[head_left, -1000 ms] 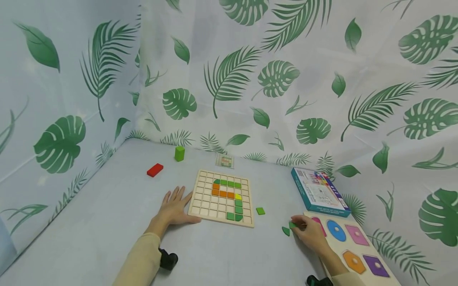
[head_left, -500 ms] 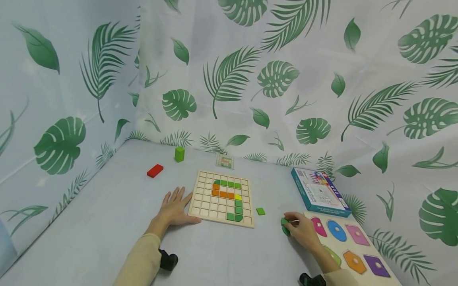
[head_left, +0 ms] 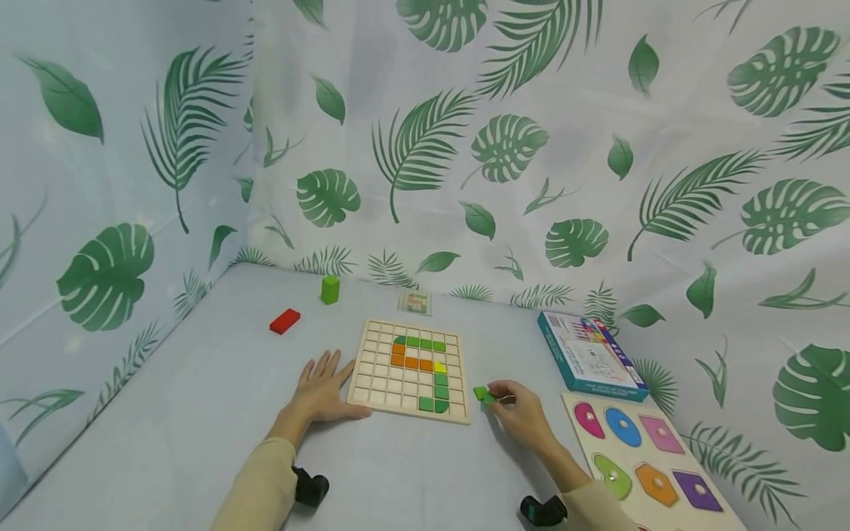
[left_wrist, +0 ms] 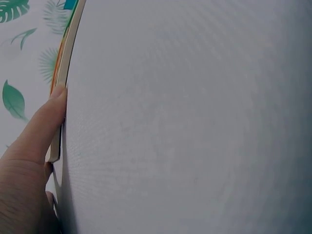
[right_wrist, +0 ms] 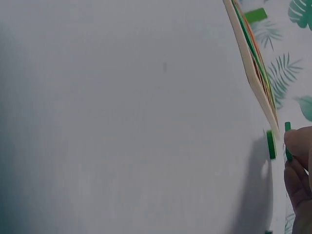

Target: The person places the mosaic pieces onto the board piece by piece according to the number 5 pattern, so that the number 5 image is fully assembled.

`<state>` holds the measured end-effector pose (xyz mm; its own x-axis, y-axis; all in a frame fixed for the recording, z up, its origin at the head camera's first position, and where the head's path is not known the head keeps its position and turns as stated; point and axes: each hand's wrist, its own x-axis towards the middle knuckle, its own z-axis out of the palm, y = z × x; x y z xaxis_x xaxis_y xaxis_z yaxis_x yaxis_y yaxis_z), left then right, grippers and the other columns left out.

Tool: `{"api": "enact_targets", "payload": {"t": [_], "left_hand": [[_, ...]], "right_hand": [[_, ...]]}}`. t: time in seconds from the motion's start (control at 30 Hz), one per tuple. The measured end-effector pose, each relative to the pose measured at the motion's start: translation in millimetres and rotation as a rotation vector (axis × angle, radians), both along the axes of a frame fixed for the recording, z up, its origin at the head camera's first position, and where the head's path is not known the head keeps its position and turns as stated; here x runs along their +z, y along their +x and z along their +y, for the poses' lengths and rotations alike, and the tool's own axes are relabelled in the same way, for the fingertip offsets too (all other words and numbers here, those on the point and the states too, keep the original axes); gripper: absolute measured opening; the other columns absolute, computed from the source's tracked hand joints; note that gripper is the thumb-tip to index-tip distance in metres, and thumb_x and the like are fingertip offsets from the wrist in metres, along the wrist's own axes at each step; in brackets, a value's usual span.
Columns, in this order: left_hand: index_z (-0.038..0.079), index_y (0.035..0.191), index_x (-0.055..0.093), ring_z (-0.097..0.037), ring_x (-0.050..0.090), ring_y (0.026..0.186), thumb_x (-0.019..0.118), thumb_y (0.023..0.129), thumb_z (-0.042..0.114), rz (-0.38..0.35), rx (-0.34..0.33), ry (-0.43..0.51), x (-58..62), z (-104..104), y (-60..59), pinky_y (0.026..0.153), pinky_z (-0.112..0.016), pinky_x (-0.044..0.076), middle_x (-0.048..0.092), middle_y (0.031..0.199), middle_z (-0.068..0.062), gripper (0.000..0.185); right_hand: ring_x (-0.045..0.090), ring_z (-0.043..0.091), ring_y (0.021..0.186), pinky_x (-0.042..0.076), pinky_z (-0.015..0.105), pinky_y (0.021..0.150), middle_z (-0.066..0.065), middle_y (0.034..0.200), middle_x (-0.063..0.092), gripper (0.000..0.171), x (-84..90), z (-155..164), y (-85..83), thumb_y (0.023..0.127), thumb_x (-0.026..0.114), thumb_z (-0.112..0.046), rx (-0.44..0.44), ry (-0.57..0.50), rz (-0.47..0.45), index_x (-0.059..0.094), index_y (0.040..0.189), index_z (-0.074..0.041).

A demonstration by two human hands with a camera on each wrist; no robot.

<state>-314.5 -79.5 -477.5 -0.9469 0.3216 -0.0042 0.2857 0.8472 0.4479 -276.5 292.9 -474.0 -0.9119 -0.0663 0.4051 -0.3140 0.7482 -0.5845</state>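
A wooden grid board point(head_left: 381, 391) lies on the table with green, orange and yellow tiles set in a bent line on it. My left hand point(head_left: 322, 391) rests palm down at the board's left corner, fingers spread. Its thumb point(left_wrist: 41, 119) touches the board's edge in the left wrist view. Right of the board, my right hand point(head_left: 521, 417) pinches a small green tile point(right_wrist: 288, 141) between thumb and fingers. A light green square tile point(head_left: 479, 393) lies just beside the held one. The held tile's full shape is hidden by the fingers.
A knobbed shape puzzle point(head_left: 624, 435) lies at the right, behind it a blue-edged box point(head_left: 591, 354). At the back stand a green block point(head_left: 330, 290) and a red block point(head_left: 285, 321); a small pattern card point(head_left: 415, 301) lies behind the board.
My right hand has moved left from beside the shape puzzle towards the board, carrying the green tile to the loose square one. My left hand has stayed in place.
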Motion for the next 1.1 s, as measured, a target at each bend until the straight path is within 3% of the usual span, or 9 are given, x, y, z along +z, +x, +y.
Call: {"api": "enact_targets", "payload": {"t": [0.3, 0.77, 1.1], "left_hand": [[0.010, 0.148, 0.032, -0.039, 0.006, 0.141, 0.067, 0.070, 0.067, -0.006, 0.001, -0.003, 0.9, -1, 0.5, 0.112, -0.054, 0.003, 0.015, 0.154, -0.023, 0.103], [0.009, 0.148, 0.032, -0.038, 0.005, 0.142, 0.068, 0.071, 0.065, -0.013, 0.002, -0.002, 3.3, -1, 2.4, 0.112, -0.054, 0.002, 0.015, 0.154, -0.022, 0.102], [0.011, 0.148, 0.031, -0.037, 0.004, 0.142, 0.066, 0.070, 0.067, -0.011, 0.003, -0.012, 0.8, -1, 0.6, 0.112, -0.054, 0.002, 0.014, 0.154, -0.021, 0.103]], "right_hand": [[0.062, 0.017, 0.086, 0.053, 0.030, 0.075, 0.002, 0.093, 0.065, 0.030, -3.7, -31, -8.9, 0.074, 0.072, 0.007, 0.100, -0.007, 0.057, 0.066, 0.102, -0.002], [0.063, 0.015, 0.081, 0.054, 0.025, 0.069, 0.002, 0.091, 0.066, 0.026, -6.2, -80, -15.1, 0.077, 0.072, 0.004, 0.248, -0.017, 0.054, 0.066, 0.101, -0.004], [0.061, 0.010, 0.084, 0.053, 0.029, 0.074, -0.002, 0.092, 0.065, 0.025, -4.1, -103, -17.6, 0.077, 0.073, -0.001, 0.250, 0.048, 0.046, 0.066, 0.100, -0.007]]}}
